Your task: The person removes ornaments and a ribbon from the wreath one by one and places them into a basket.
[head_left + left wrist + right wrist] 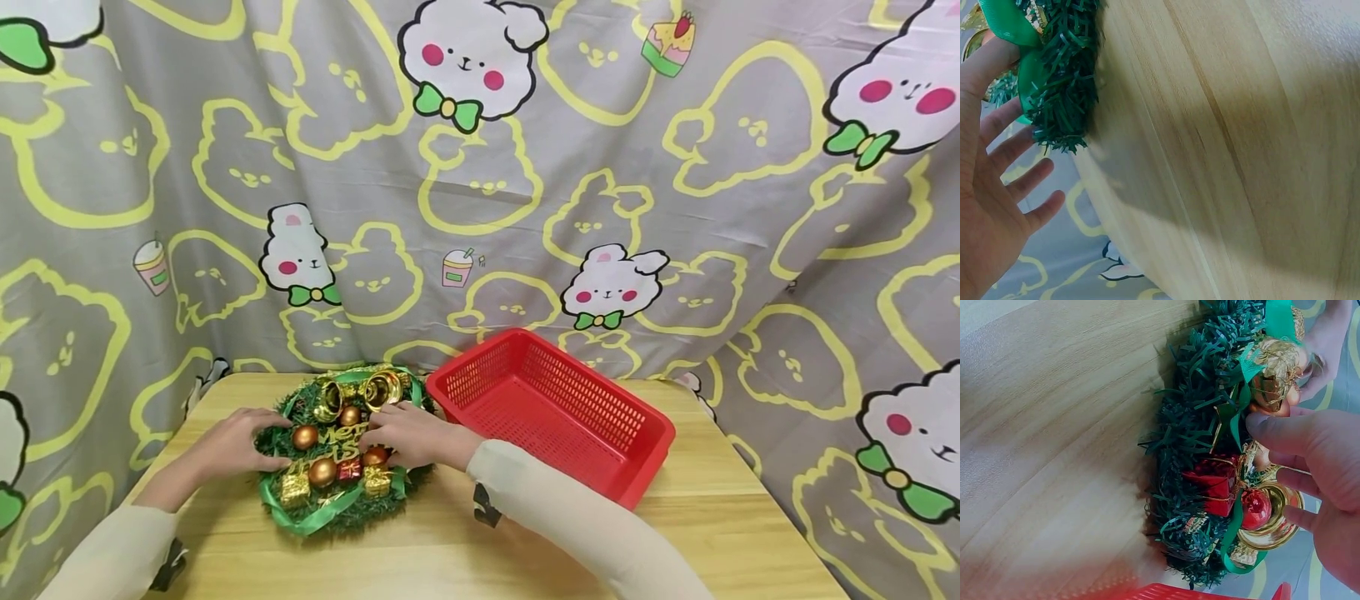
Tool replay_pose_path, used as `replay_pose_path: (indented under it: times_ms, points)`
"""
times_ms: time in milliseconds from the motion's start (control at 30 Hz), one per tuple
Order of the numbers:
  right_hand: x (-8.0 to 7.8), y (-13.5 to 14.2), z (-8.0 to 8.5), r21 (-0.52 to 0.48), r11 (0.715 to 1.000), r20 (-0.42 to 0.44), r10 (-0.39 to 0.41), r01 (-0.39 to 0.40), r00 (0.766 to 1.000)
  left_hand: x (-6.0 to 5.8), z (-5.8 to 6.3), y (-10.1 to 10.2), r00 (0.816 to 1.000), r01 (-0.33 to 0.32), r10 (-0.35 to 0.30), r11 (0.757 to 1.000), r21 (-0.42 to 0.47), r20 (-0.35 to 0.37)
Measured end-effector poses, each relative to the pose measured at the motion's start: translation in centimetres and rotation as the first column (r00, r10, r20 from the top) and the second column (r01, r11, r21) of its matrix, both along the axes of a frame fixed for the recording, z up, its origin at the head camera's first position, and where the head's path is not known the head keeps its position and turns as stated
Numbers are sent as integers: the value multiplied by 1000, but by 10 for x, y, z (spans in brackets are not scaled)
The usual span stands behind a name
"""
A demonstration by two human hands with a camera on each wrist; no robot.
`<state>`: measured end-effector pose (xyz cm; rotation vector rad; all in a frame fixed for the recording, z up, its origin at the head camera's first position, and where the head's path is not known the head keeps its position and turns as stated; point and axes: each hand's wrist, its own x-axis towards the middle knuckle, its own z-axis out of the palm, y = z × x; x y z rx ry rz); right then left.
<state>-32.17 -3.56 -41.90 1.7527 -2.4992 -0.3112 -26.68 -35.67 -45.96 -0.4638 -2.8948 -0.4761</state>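
Observation:
A green tinsel Christmas wreath [352,517] lies on the table, with copper balls, gold bells, small wrapped gift boxes, gold lettering and green ribbon on it. My left hand [236,442] is at its left edge, thumb and fingers spread apart around the tinsel. In the left wrist view, that hand's fingers [1038,178] are fairly straight beside the ribbon [1035,75]. My right hand [416,433] reaches over the right part and pinches a copper ball [375,456] between thumb and fingers; its far side is hidden. A red gift box [1216,484] and a gold bell [1272,534] are near that hand.
A red plastic basket [555,354] with perforated walls stands right of the wreath, close behind the right forearm. The wooden table [720,500] extends in front and to the right. A patterned grey curtain [495,217] hangs behind the table.

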Motion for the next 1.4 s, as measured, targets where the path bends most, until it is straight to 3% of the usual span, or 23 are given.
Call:
replay_pose_path:
  times_ms: [700, 1000, 1400]
  points:
    - [-1, 8, 7, -43, 999, -19, -25, 25, 999, -2, 3, -1, 1000, 7, -7, 1000, -12, 29]
    - [-7, 16, 18, -88, 996, 15, -29, 30, 999, -6, 7, 1, 999, 27, -27, 1000, -2, 46]
    - [-7, 28, 31, -74, 996, 18, -44, 45, 999, -6, 5, 0, 997, 24, -25, 1000, 8, 69]
